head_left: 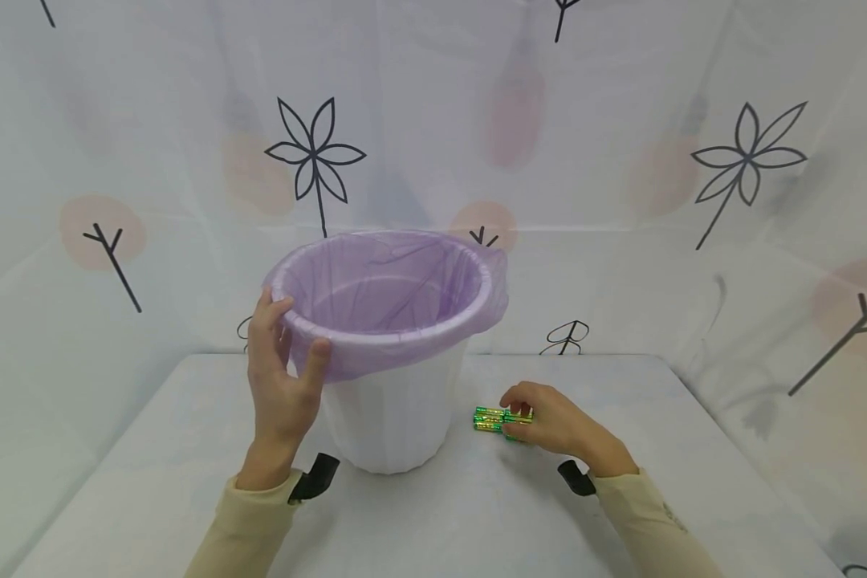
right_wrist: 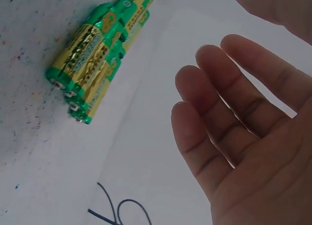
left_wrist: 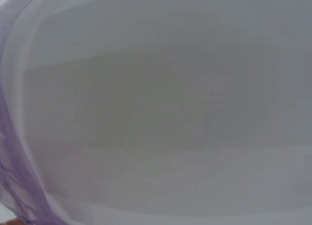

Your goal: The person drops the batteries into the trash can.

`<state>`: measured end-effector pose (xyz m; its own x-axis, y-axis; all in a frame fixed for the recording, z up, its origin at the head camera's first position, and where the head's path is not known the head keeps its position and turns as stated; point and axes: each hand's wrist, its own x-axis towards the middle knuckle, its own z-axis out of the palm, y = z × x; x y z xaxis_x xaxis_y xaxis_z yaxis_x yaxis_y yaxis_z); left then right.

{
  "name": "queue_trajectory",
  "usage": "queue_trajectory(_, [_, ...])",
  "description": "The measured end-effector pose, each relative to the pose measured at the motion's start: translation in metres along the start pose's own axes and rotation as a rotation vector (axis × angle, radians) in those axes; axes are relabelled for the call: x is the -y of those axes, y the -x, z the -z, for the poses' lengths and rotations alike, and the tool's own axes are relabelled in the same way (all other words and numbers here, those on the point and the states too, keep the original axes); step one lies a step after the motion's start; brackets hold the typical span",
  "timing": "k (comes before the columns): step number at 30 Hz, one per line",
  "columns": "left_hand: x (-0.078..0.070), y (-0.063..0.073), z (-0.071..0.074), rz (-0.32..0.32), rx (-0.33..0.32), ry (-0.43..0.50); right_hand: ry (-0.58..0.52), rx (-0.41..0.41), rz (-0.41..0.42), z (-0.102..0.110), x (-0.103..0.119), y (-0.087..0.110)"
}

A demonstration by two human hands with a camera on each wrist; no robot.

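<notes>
A white plastic bin (head_left: 397,409) lined with a purple bag (head_left: 383,289) stands on the table. My left hand (head_left: 291,343) grips its near-left rim, thumb outside on the bag's overhang and fingers over the edge. The left wrist view is filled by the bin wall (left_wrist: 165,113), with the purple bag (left_wrist: 14,152) at the left edge. Right of the bin lies a bundle of green and gold batteries (head_left: 490,418). My right hand (head_left: 514,417) hovers at their right end. In the right wrist view its fingers (right_wrist: 214,103) are relaxed and apart from the batteries (right_wrist: 95,59).
The table (head_left: 477,514) is covered in white cloth. A pale curtain (head_left: 621,160) printed with flowers and twigs closes off the back and both sides. Black wrist straps (head_left: 316,475) sit at both cuffs.
</notes>
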<state>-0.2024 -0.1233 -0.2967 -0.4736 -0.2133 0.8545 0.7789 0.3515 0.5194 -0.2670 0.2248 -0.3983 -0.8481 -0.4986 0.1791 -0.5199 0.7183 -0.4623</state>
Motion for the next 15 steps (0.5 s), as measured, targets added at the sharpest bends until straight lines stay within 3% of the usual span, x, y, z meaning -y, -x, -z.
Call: queue_trajectory(15, [0.0, 0.0, 0.0, 0.001, 0.001, -0.006, 0.028, 0.055, -0.092, -0.008, -0.011, 0.002])
